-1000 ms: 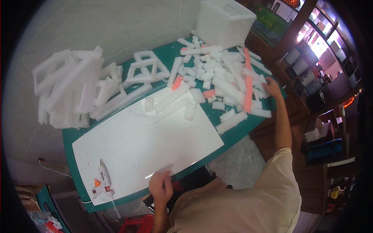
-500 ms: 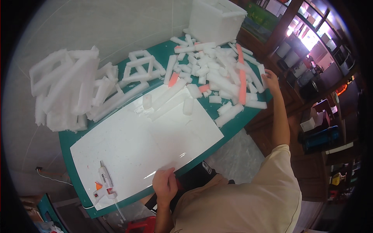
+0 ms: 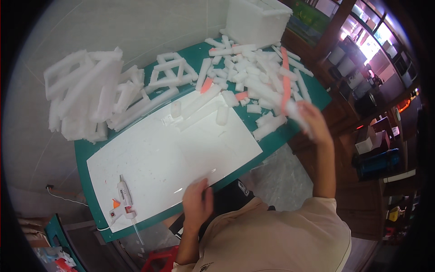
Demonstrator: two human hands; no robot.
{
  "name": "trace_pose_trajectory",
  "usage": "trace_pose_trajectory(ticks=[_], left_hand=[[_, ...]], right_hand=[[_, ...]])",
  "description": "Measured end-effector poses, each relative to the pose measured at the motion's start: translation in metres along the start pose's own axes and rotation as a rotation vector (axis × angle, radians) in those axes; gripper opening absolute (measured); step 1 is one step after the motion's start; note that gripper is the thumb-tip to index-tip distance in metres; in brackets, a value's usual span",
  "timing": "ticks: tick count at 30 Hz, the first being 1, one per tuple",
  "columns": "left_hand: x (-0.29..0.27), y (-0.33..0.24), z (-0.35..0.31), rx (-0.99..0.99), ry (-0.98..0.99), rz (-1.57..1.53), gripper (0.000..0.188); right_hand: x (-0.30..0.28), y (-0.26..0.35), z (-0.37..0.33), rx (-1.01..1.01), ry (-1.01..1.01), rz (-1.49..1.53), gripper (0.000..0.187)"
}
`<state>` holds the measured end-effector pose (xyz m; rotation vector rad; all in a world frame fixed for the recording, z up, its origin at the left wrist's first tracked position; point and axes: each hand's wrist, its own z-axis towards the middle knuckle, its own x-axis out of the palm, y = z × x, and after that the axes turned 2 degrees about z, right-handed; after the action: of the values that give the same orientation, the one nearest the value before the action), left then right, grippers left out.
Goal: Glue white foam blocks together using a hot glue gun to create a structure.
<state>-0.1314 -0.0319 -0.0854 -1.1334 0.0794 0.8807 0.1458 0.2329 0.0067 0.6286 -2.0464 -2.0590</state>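
Over the right side of the table, my right hand [image 3: 316,121], blurred by motion, is closed on a white foam strip [image 3: 297,114]. The strip slants beside the lower end of a long pink foam strip [image 3: 286,79]. A loose heap of white foam pieces [image 3: 260,77] lies just to the left of it. My left hand [image 3: 195,204] hovers at the front edge of the white board [image 3: 149,158], thumb apart from the fingers, with nothing in it. Several foam pieces rest on the board, among them a short block [image 3: 222,115]. A glue gun [image 3: 123,192] lies at the board's left end.
The green tabletop [image 3: 324,96] shows around the board. Foam frames [image 3: 86,90] are stacked at the left, and a smaller foam frame [image 3: 171,70] stands behind the board. A big white foam box [image 3: 258,23] is at the back. A red stool [image 3: 161,259] sits below the front edge.
My right hand has come from the table's right edge toward me and slightly left, bringing the foam strip with it. My left hand has shifted slightly, its fingers extending. The view has shifted a little.
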Motion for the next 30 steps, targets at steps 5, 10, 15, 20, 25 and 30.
trace_pose_trajectory(ticks=[5, 10, 15, 20, 25, 30], left_hand=[[0.012, -0.045, 0.015, 0.257, 0.124, 0.047, 0.039], [0.001, -0.038, 0.002, 0.327, 0.181, 0.033, 0.040], [-0.003, -0.034, -0.005, 0.139, 0.141, 0.039, 0.023], [0.016, -0.042, 0.007, 0.116, 0.236, 0.000, 0.019], [0.033, -0.037, 0.021, 0.069, 0.301, -0.084, 0.017], [0.040, -0.030, 0.029, 0.032, 0.250, -0.146, 0.017]], right_hand=[[0.106, 0.001, -0.073, 0.048, 0.707, -0.091, 0.023], [0.124, -0.005, -0.093, 0.164, 0.713, 0.166, 0.021], [0.104, -0.010, -0.094, -0.072, 0.708, 0.238, 0.028], [0.082, -0.021, -0.086, -0.151, 0.391, 0.001, 0.021], [0.064, -0.025, -0.070, -0.040, 0.394, -0.065, 0.022], [0.059, -0.035, -0.047, -0.066, 0.444, 0.087, 0.023]])
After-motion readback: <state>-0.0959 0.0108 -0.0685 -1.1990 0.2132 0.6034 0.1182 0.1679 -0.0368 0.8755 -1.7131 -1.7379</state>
